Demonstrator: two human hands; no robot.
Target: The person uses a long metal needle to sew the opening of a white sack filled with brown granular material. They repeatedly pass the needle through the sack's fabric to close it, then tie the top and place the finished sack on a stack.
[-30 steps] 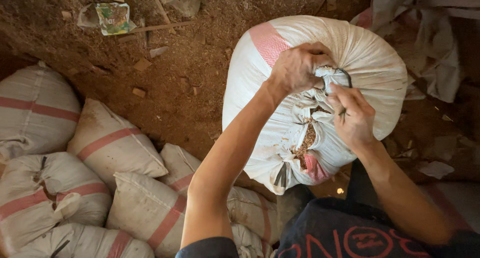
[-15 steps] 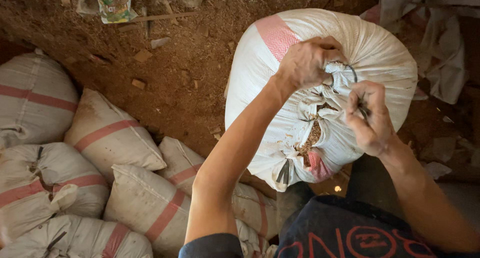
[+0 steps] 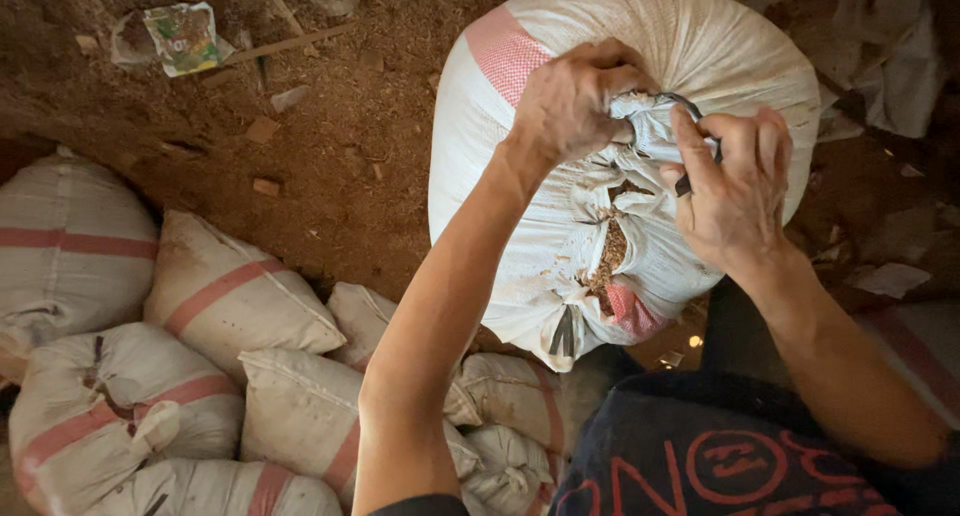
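Gripping the gathered mouth of the white sack (image 3: pixel 600 96): our left hand (image 3: pixel 575 101) fisted on it, right hand (image 3: pixel 735 201) pinching a dark tie (image 3: pixel 690 111) beside it.

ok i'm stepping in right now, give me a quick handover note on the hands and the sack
Left hand: fist closed on the bunched white cloth at the sack's mouth.
Right hand: pinching a dark tie strip beside that bunch.
Sack: big, white with a pink stripe, full, standing on the dirt floor in front of the person.
Done: top edge partly gathered; a dark tie already hangs at the near end.
Left: the mouth gapes in the middle, brown chaff-like filling showing; that gap is not tied.
Tied sacks lie piled at the left.
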